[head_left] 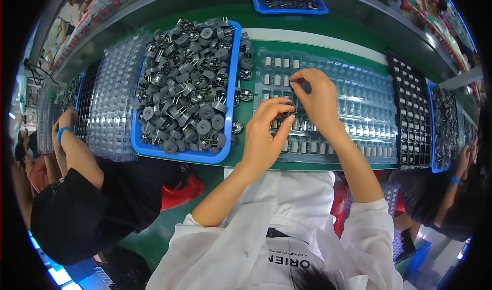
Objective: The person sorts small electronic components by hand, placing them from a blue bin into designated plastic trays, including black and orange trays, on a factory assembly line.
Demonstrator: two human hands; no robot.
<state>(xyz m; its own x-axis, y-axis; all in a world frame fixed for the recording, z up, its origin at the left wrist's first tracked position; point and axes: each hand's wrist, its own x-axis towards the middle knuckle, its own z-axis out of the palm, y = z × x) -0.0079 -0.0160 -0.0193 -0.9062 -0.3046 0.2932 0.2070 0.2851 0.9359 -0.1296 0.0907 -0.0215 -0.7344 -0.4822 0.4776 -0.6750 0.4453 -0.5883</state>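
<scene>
My left hand (264, 136) is closed in a pinch around a small dark round part (289, 108), mostly covered by the fingers. Just beyond it, my right hand (319, 99) has thumb and forefinger bent together at a row of small whitish cylinders (277, 80); whatever it grips is too small to make out. Both hands are over the left part of a clear plastic tray (353, 64), whose pockets hold cylinders in several rows. To the left, a blue bin (179, 157) is heaped with grey round parts (189, 87) that have metal pins.
A few round parts (246, 95) lie beside the bin on the green bench. Stacked clear trays (115, 98) stand at left, a filled black tray (414, 110) at right. Another blue tray (292, 11) sits at the far side. Co-workers' arms (82, 154) show at both sides.
</scene>
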